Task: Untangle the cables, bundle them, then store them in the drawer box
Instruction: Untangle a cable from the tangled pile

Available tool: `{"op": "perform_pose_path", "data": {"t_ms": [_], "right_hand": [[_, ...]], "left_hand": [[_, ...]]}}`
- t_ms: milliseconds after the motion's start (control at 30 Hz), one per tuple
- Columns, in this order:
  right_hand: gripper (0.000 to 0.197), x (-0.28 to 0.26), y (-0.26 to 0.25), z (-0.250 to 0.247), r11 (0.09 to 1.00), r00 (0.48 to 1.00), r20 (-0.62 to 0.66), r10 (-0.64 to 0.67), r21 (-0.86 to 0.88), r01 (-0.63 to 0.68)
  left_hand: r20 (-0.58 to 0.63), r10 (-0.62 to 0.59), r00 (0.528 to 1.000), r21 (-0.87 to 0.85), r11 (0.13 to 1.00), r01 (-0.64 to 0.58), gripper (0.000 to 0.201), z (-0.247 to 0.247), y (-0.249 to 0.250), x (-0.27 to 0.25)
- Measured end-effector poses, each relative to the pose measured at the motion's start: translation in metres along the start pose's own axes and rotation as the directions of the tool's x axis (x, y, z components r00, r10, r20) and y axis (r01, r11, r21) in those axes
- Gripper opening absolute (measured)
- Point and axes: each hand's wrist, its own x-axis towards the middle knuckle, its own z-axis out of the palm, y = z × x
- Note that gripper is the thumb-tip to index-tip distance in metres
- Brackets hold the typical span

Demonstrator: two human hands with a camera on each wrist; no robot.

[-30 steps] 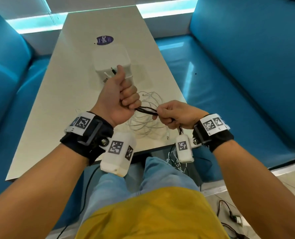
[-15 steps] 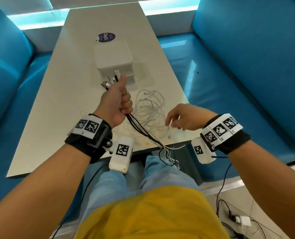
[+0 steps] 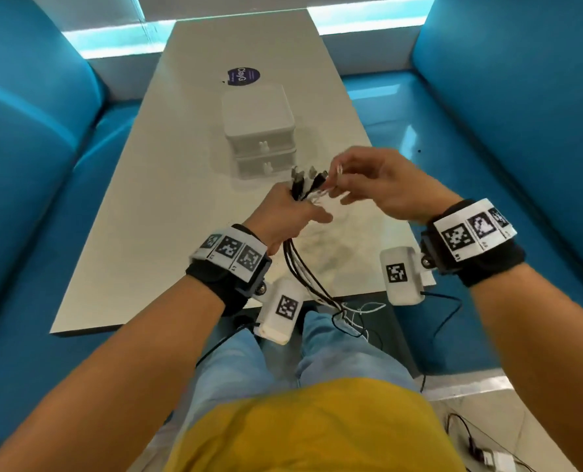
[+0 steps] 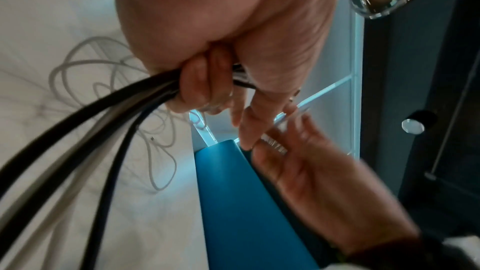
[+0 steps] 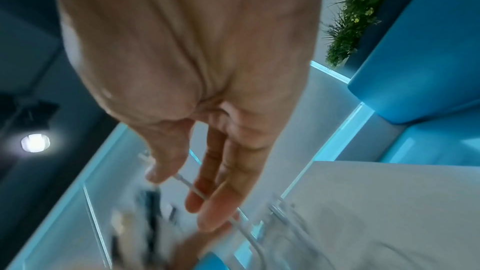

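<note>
My left hand (image 3: 300,206) grips a bundle of black and white cables (image 3: 303,267) above the table, with their plugs (image 3: 305,178) sticking up out of the fist. The bundle hangs down past the table's near edge towards my lap. My right hand (image 3: 337,180) is just right of the plugs and pinches the end of a thin white cable (image 5: 192,186) between thumb and fingers. In the left wrist view the cables (image 4: 103,130) run out of my curled fingers. Behind both hands stands the white two-drawer box (image 3: 257,131), both drawers closed.
Loose white cable loops (image 4: 78,69) lie on the pale table (image 3: 147,233) under my hands. A purple sticker (image 3: 242,77) sits behind the box. Blue benches (image 3: 521,131) flank the table. A charger and cords (image 3: 487,454) lie on the floor at lower right.
My left hand has moved forward and to the right with the bundle. My right hand has risen from near the table edge with a white cable end and come up beside the plugs.
</note>
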Motion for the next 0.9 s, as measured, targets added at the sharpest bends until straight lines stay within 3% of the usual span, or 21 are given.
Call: {"op": "perform_pose_path", "data": {"t_ms": [167, 300, 367, 433, 467, 600, 700, 900], "right_hand": [[0.013, 0.017, -0.024, -0.012, 0.938, 0.966, -0.224, -0.129, 0.289, 0.192], [0.016, 0.018, -0.024, -0.02, 0.856, 0.921, -0.377, -0.097, 0.441, 0.27], [0.017, 0.018, -0.016, -0.016, 0.903, 0.937, -0.342, -0.075, 0.375, 0.209], [0.018, 0.02, -0.005, -0.004, 0.964, 0.95, -0.307, -0.054, 0.233, 0.13], [0.02, 0.021, -0.001, 0.003, 0.981, 0.953, -0.3, -0.045, 0.17, 0.099], [0.022, 0.024, 0.004, 0.028, 0.998, 0.969, -0.245, -0.038, 0.047, 0.05], [0.021, 0.024, 0.005, 0.042, 0.993, 0.976, -0.215, -0.029, 0.108, 0.053], [0.031, 0.024, 0.001, 0.057, 0.957, 0.969, -0.248, 0.011, 0.285, 0.062]], "left_hand": [[-0.192, -0.051, 0.98, 0.034, 0.998, 0.059, 0.011, -0.004, -0.015, 0.017], [-0.282, -0.174, 0.943, 0.024, 0.982, 0.188, 0.019, -0.022, -0.038, 0.021], [-0.31, -0.196, 0.931, -0.108, 0.98, 0.17, 0.017, -0.026, -0.043, 0.02], [-0.34, -0.159, 0.927, -0.204, 0.975, 0.092, 0.003, -0.025, -0.038, 0.018], [-0.35, -0.139, 0.926, -0.245, 0.968, 0.053, 0.008, -0.024, -0.033, 0.016], [-0.298, 0.029, 0.954, -0.317, 0.94, -0.128, 0.037, -0.018, -0.019, 0.007], [-0.234, 0.125, 0.964, -0.328, 0.924, -0.199, 0.042, -0.017, -0.017, -0.001], [-0.064, 0.117, 0.991, -0.468, 0.874, -0.133, 0.028, -0.025, -0.022, -0.005]]}}
